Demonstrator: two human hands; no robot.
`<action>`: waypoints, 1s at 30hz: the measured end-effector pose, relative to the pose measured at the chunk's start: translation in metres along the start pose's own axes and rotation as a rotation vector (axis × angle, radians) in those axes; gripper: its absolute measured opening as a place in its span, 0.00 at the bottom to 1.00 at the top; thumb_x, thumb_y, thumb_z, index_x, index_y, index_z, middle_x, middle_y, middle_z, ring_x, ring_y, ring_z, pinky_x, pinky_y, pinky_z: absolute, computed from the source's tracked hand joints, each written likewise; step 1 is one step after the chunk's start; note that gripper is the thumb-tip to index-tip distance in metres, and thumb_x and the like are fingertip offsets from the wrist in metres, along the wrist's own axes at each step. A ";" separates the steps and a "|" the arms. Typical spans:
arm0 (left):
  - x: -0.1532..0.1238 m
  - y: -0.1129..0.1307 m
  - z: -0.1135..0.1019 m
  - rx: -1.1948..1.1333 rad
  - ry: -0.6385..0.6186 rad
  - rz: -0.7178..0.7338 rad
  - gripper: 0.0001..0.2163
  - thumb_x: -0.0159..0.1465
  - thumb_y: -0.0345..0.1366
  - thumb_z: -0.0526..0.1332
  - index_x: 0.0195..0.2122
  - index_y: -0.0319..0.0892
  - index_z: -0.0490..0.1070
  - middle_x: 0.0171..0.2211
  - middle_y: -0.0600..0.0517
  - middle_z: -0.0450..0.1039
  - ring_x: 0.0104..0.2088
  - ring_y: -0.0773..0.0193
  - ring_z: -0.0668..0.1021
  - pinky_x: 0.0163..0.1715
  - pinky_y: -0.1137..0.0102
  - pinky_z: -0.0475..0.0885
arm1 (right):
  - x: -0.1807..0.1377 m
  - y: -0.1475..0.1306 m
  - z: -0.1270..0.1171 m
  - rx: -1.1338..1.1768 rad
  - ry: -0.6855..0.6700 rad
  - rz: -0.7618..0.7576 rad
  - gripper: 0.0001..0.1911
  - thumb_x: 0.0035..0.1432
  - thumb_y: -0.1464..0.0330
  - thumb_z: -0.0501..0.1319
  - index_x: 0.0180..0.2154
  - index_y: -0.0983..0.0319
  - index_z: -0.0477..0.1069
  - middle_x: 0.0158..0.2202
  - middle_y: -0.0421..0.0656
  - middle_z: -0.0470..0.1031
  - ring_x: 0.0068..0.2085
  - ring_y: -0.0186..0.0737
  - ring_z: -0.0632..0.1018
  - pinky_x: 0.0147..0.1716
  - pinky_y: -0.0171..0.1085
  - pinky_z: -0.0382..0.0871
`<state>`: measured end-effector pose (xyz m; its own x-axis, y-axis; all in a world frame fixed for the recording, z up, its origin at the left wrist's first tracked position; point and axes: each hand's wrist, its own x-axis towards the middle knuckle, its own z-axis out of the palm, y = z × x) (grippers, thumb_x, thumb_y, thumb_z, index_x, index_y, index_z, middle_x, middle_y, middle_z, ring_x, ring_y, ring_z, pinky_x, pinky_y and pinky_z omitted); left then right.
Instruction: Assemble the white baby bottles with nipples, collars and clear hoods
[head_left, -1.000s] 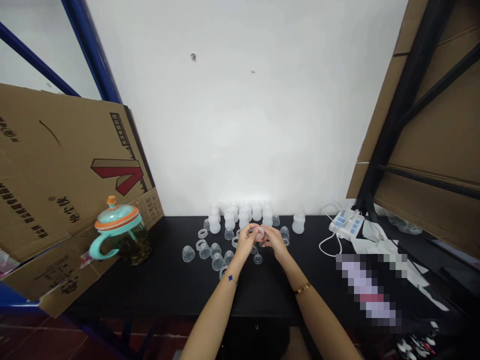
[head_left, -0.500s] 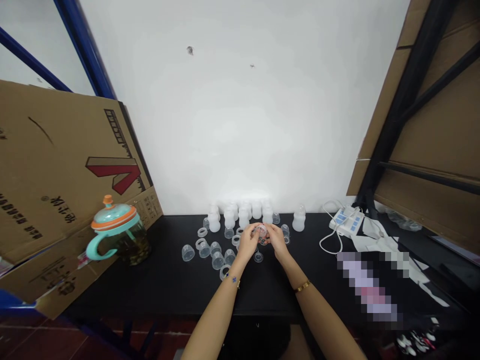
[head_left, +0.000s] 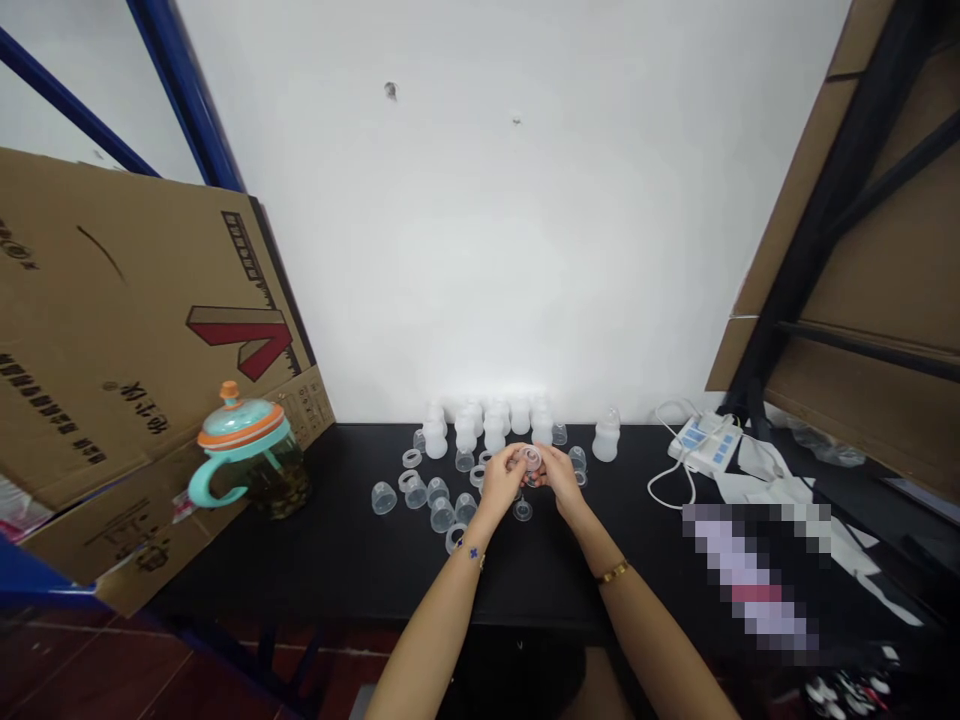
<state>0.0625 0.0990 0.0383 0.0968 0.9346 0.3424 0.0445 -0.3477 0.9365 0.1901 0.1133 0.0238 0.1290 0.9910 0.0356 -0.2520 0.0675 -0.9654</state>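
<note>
Between my two hands is a clear baby bottle collar ring (head_left: 531, 457), with what looks like a clear nipple inside it. My left hand (head_left: 502, 480) pinches its left side and my right hand (head_left: 559, 477) its right side; the fingertips partly hide it. Just below them a clear silicone nipple (head_left: 523, 511) lies on the black table. To the left are several clear dome caps (head_left: 442, 515) and loose collar rings (head_left: 412, 458). Behind my hands stand several white baby bottles (head_left: 494, 430) in a cluster.
One capped bottle (head_left: 606, 437) stands apart on the right. Farther right are a white power strip (head_left: 705, 443) with a cable and some white paper scraps. A teal-lidded jug (head_left: 251, 455) stands at the left before a large cardboard box (head_left: 127, 330). A white wall rises behind the table.
The view has shifted slightly, so everything sits a little farther right. The ring between my hands has tilted, showing more of its round face. Both hands keep their hold.
</note>
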 end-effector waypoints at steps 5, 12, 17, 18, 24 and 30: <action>0.001 -0.004 -0.003 0.041 0.117 -0.048 0.15 0.60 0.41 0.62 0.45 0.40 0.77 0.28 0.51 0.77 0.19 0.66 0.74 0.18 0.73 0.68 | -0.001 -0.004 0.003 -0.048 0.040 -0.037 0.22 0.53 0.52 0.67 0.41 0.62 0.74 0.26 0.39 0.76 0.18 0.33 0.73 0.12 0.30 0.64; 0.000 -0.006 -0.008 0.165 0.231 -0.025 0.14 0.64 0.43 0.59 0.46 0.41 0.76 0.32 0.50 0.78 0.20 0.65 0.76 0.23 0.72 0.69 | -0.016 -0.009 0.008 -0.323 -0.052 -0.312 0.21 0.56 0.54 0.65 0.47 0.58 0.75 0.34 0.40 0.80 0.23 0.35 0.74 0.20 0.31 0.67; -0.005 0.002 -0.006 0.245 0.190 0.028 0.14 0.66 0.46 0.58 0.45 0.44 0.75 0.31 0.51 0.77 0.22 0.65 0.76 0.26 0.71 0.68 | -0.017 -0.006 0.008 -0.457 -0.049 -0.413 0.15 0.59 0.56 0.61 0.44 0.56 0.77 0.36 0.41 0.81 0.26 0.37 0.75 0.28 0.34 0.70; -0.005 0.003 -0.005 0.244 0.176 0.034 0.14 0.67 0.47 0.58 0.46 0.44 0.75 0.32 0.51 0.77 0.22 0.65 0.77 0.26 0.72 0.68 | -0.016 -0.006 0.007 -0.457 -0.044 -0.416 0.15 0.59 0.57 0.61 0.43 0.57 0.77 0.35 0.41 0.81 0.26 0.38 0.75 0.28 0.34 0.69; -0.007 0.004 -0.004 0.270 0.158 0.056 0.16 0.69 0.48 0.55 0.47 0.45 0.74 0.33 0.51 0.77 0.24 0.65 0.77 0.28 0.72 0.68 | -0.018 -0.008 0.007 -0.445 -0.035 -0.428 0.15 0.60 0.57 0.60 0.43 0.58 0.77 0.33 0.41 0.80 0.26 0.39 0.76 0.27 0.34 0.68; -0.010 0.005 -0.003 0.256 0.126 0.058 0.17 0.70 0.49 0.52 0.48 0.45 0.73 0.35 0.51 0.77 0.25 0.65 0.77 0.29 0.72 0.70 | -0.021 -0.011 0.007 -0.502 -0.060 -0.476 0.17 0.64 0.57 0.54 0.42 0.60 0.75 0.30 0.41 0.78 0.24 0.39 0.75 0.25 0.35 0.67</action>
<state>0.0592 0.0882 0.0401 -0.0167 0.9092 0.4161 0.2936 -0.3934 0.8712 0.1835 0.0925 0.0353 0.0589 0.8722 0.4855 0.2950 0.4494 -0.8432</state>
